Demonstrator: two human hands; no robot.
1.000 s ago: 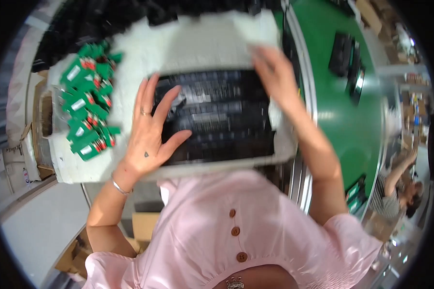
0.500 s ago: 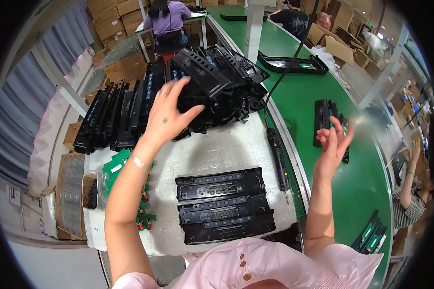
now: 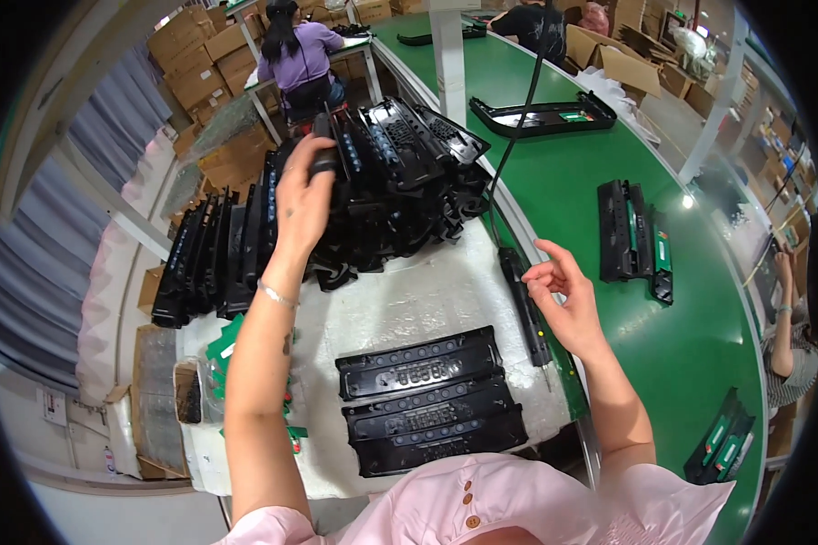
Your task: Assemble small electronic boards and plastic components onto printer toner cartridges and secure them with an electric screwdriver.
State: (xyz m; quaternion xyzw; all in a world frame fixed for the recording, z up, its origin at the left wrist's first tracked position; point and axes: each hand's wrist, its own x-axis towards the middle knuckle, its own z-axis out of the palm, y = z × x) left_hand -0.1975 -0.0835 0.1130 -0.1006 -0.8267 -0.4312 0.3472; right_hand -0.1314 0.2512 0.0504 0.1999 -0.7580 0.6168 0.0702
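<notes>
At the pile's near left side, my left hand (image 3: 304,198) is closed round the edge of a black plastic housing panel (image 3: 323,145). The rest of the pile (image 3: 386,195) is more of these black panels, heaped and leaning on each other. My right hand (image 3: 568,307) is held above the edge of the green belt with its fingers loosely bent and apart, nothing in them. Closest to it is a black electric screwdriver (image 3: 523,304) on the white work surface (image 3: 318,318). In front of me several black panels (image 3: 427,404) lie in rows, inner sides up.
Black panels (image 3: 204,259) stand in a row at the left, near green circuit boards (image 3: 227,345) and a small box of dark parts (image 3: 188,391). The green conveyor belt (image 3: 554,177) carries housings (image 3: 632,236) with boards. A seated person (image 3: 302,54) works beyond the pile.
My left hand has gone from open above the pile to gripping a panel. The panel lying on top has shifted. My right hand has come left from over the belt toward the screwdriver.
</notes>
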